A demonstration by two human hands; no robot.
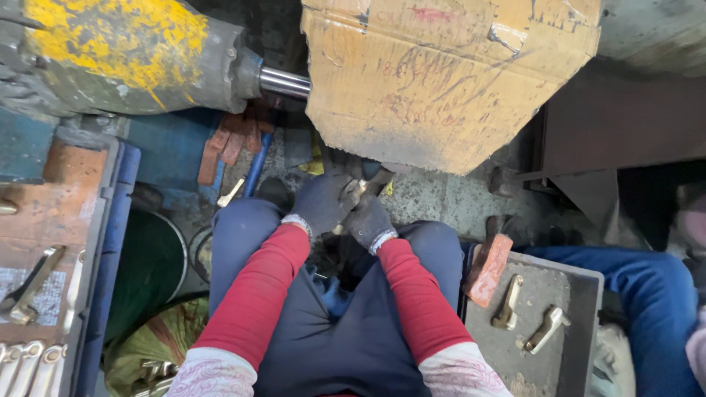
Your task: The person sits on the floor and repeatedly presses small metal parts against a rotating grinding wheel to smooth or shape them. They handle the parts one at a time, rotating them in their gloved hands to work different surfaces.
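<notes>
From my seat, reading left to right, I see brass handles point(33, 290) lying in the blue tray point(110, 220) at the left edge, then my left hand point(321, 202) and right hand point(368, 219), both in dark gloves and curled together around a small brass piece point(358, 190) held between my knees, just under the cardboard shield point(441, 81). I judge I am in the middle of working this piece at the machine's steel shaft point(283, 82), so the next move calls for a firm two-handed grip. At the right, the grey tray point(581, 294) carries two more brass pieces point(526, 316) and a brick-red block point(487, 268) on its near-left corner.
</notes>
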